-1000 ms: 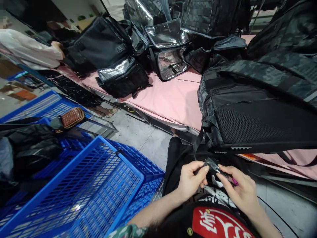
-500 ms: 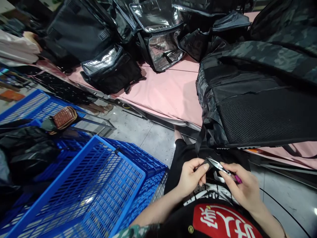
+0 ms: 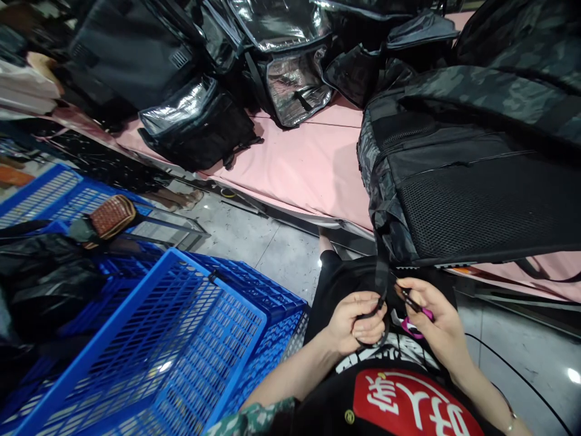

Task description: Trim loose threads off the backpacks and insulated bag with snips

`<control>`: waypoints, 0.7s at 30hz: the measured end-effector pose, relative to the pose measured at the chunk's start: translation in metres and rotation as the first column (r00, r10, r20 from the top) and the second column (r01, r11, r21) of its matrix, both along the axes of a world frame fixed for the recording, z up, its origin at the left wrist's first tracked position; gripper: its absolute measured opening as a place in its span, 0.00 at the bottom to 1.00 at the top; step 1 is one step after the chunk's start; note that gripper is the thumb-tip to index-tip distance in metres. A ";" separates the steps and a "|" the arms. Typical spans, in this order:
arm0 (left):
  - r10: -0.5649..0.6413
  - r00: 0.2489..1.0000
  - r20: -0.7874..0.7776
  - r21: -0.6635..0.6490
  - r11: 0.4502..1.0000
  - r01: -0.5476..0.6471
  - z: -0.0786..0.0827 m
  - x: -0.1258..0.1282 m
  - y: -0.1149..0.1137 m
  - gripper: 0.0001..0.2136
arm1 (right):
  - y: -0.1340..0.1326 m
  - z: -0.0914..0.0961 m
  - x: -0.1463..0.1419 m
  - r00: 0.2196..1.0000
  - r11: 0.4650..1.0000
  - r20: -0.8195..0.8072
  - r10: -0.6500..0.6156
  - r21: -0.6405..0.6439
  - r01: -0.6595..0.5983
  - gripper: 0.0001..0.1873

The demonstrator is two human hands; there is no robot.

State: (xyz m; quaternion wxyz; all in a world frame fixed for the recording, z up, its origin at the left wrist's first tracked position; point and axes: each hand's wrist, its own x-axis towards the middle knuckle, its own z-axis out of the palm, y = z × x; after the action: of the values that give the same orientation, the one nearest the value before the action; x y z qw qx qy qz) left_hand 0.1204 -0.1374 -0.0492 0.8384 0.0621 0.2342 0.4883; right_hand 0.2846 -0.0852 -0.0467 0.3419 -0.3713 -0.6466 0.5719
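Observation:
My left hand (image 3: 361, 324) is closed on a black strap (image 3: 382, 272) that hangs from the camouflage backpack (image 3: 481, 188). The strap's lower end curls by my fingers, above my lap. In my right hand (image 3: 433, 315), just to the right of the strap, is a pair of small scissors (image 3: 418, 318) with purple handles. Their blades point up and left and are hard to make out against the dark clothing. The backpack lies on the pink-covered table with its black mesh panel facing up.
A blue plastic crate (image 3: 200, 327) stands at my left. Black bags with silver lining, such as a small cooler bag (image 3: 200, 124), lie along the pink table (image 3: 313, 169). Another person's legs (image 3: 175, 198) show beyond the crates. A thin black cable (image 3: 508, 375) runs at the right.
The scissors have moved away from the strap piece and turned, showing more of their purple handles. My left hand now grips the strap lower, and the strap hangs straighter from the backpack.

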 end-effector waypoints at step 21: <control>0.446 0.324 -0.834 0.395 0.894 -0.211 -0.005 -0.003 -0.010 0.07 | -0.001 -0.007 -0.023 1.000 0.968 -0.019 0.011 -0.250 -0.015 0.13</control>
State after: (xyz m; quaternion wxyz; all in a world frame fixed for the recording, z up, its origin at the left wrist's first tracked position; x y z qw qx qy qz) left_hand 0.1178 -0.1478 -0.0541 0.4426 0.3585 0.6054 0.5559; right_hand 0.2620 -0.0860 -0.0536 0.2944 -0.4022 -0.5689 0.6542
